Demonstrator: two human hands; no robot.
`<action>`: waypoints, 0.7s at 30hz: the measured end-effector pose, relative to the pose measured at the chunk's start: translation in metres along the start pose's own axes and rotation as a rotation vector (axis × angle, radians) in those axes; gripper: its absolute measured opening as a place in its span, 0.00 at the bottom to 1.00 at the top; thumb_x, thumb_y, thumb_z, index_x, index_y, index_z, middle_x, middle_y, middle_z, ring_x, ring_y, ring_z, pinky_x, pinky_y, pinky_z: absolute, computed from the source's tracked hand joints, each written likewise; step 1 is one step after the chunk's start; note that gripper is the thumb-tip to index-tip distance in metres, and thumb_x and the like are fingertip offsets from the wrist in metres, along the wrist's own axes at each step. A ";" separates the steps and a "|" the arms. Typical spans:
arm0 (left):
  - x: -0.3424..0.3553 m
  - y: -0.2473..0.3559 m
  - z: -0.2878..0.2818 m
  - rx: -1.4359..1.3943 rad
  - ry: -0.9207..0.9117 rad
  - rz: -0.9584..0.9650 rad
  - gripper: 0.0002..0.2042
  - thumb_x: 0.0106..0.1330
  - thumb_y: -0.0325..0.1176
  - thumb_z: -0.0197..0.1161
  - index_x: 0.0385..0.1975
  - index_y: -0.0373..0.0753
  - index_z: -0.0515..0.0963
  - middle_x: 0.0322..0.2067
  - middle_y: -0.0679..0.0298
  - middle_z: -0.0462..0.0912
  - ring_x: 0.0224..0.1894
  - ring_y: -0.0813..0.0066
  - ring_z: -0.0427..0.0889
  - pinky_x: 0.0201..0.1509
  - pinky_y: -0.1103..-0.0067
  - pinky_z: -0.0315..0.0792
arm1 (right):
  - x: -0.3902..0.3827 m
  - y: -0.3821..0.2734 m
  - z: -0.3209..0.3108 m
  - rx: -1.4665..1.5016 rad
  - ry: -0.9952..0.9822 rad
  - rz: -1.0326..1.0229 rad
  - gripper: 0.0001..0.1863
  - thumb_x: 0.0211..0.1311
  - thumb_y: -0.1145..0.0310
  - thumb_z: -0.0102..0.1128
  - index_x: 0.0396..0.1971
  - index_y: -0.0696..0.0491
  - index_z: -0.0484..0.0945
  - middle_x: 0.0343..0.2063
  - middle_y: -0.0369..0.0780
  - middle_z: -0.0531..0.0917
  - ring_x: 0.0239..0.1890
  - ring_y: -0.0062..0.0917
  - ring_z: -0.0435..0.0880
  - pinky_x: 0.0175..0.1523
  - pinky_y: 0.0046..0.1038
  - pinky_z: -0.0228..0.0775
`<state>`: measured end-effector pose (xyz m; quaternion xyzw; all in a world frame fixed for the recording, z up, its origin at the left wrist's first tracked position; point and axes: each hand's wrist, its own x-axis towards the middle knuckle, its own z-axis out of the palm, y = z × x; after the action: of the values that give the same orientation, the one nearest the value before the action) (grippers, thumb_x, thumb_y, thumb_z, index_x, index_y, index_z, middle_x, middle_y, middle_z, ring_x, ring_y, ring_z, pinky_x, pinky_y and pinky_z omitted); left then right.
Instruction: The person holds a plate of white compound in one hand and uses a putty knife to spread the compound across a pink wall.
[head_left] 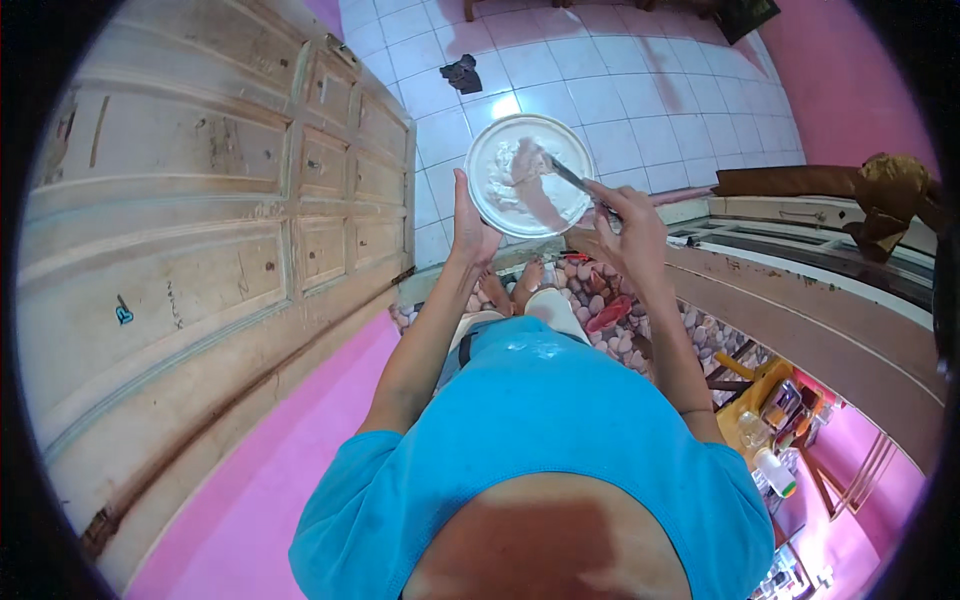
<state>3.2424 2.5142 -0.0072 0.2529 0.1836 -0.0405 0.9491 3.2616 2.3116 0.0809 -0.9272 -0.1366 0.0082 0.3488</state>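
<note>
In front of me is a round white dish or lid (pixel 530 119) with a raised rim. White paste (pixel 503 186) is spread over its inside, and a curved pinkish strip runs through the middle. My left hand (pixel 474 228) supports the dish at its lower left, thumb along the outside of the rim, the other fingers partly hidden beneath. A thin flat-bladed tool (pixel 570 176), like a knife or spatula, is gripped in my right hand (pixel 632 230) at the dish's right side. Its tip reaches the paste near the middle.
A worn wooden door (pixel 240 200) stands at the left. Ahead lies a white tiled floor (pixel 620 90) with a dark cloth (pixel 461 74) on it. My feet stand on a pebble-patterned floor (pixel 600 290). A brown-framed window panel (pixel 800 290) is at the right.
</note>
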 end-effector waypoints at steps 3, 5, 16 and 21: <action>0.022 -0.010 0.006 0.055 0.060 -0.019 0.34 0.69 0.59 0.31 0.63 0.36 0.57 0.60 0.53 0.63 0.63 0.59 0.62 0.66 0.65 0.57 | 0.008 0.001 0.001 -0.214 0.021 -0.138 0.21 0.45 0.79 0.58 0.41 0.45 0.82 0.34 0.40 0.75 0.37 0.34 0.74 0.38 0.34 0.69; 0.036 -0.013 0.008 0.050 0.027 -0.018 0.34 0.69 0.59 0.31 0.63 0.36 0.57 0.61 0.53 0.62 0.63 0.60 0.61 0.67 0.65 0.56 | 0.011 0.003 0.003 -0.264 -0.007 -0.139 0.21 0.45 0.78 0.59 0.42 0.43 0.82 0.35 0.40 0.76 0.37 0.34 0.74 0.38 0.33 0.69; 0.101 -0.020 0.018 0.038 -0.008 -0.028 0.33 0.70 0.59 0.29 0.64 0.38 0.55 0.63 0.56 0.59 0.65 0.59 0.58 0.68 0.62 0.53 | 0.034 0.026 -0.020 -0.350 -0.089 -0.042 0.20 0.44 0.76 0.60 0.41 0.44 0.83 0.34 0.39 0.75 0.39 0.34 0.73 0.38 0.33 0.69; 0.154 -0.027 0.013 0.061 -0.046 -0.106 0.34 0.69 0.60 0.30 0.65 0.39 0.54 0.64 0.56 0.58 0.66 0.58 0.57 0.68 0.62 0.53 | 0.075 0.054 0.013 -0.204 0.103 0.060 0.16 0.52 0.72 0.58 0.42 0.41 0.82 0.31 0.37 0.77 0.34 0.30 0.75 0.35 0.31 0.69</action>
<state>3.3854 2.4861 -0.0661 0.2704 0.1738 -0.1022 0.9414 3.3454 2.3009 0.0419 -0.9607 -0.0909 -0.0428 0.2588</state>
